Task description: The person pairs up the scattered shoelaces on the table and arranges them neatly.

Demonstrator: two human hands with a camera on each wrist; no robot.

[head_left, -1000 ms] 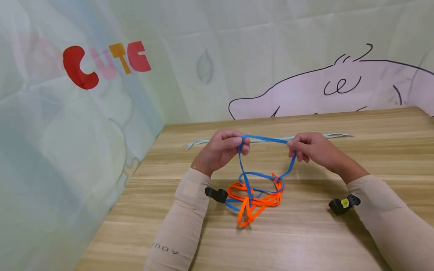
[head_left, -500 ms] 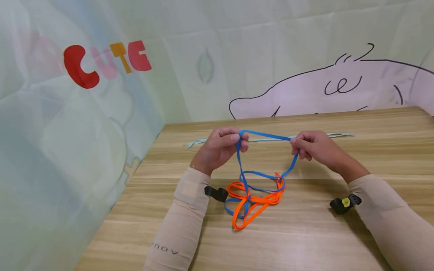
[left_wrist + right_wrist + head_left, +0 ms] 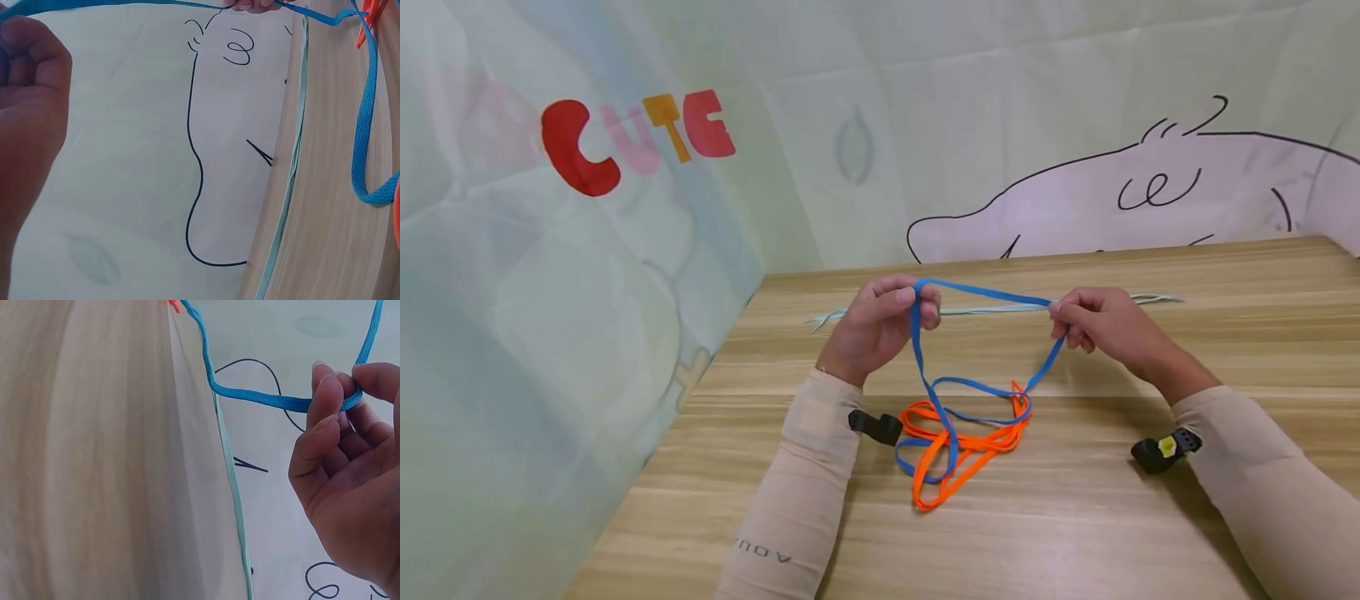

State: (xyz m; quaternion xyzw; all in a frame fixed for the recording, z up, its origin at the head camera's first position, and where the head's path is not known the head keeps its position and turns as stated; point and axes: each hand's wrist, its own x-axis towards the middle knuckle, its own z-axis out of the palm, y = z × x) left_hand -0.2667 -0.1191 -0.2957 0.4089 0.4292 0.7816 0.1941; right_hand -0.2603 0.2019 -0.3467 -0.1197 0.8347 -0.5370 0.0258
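A flat blue shoelace (image 3: pixel 985 291) is stretched between my two raised hands. My left hand (image 3: pixel 883 321) pinches it between thumb and fingers, and the lace hangs from there to the table. My right hand (image 3: pixel 1101 325) pinches the same lace further along; in the right wrist view the blue lace (image 3: pixel 262 398) bends around the fingertips. Below, its lower part lies in loops tangled with an orange shoelace (image 3: pixel 985 442), which rests in several loops on the table. In the left wrist view a hanging stretch of blue lace (image 3: pixel 365 119) curves down beside the orange one.
A pale green shoelace (image 3: pixel 992 309) lies straight across the back of the wooden table (image 3: pixel 1075 533), behind my hands. A printed cloth (image 3: pixel 850 100) rises along the back and left edges. Each wrist wears a black camera, such as the right one (image 3: pixel 1150 454).
My hands have drawn apart and risen slightly, the left moving left and the right moving right, lengthening the blue span. The tangled orange loops shifted and a front loop flattened onto the table.
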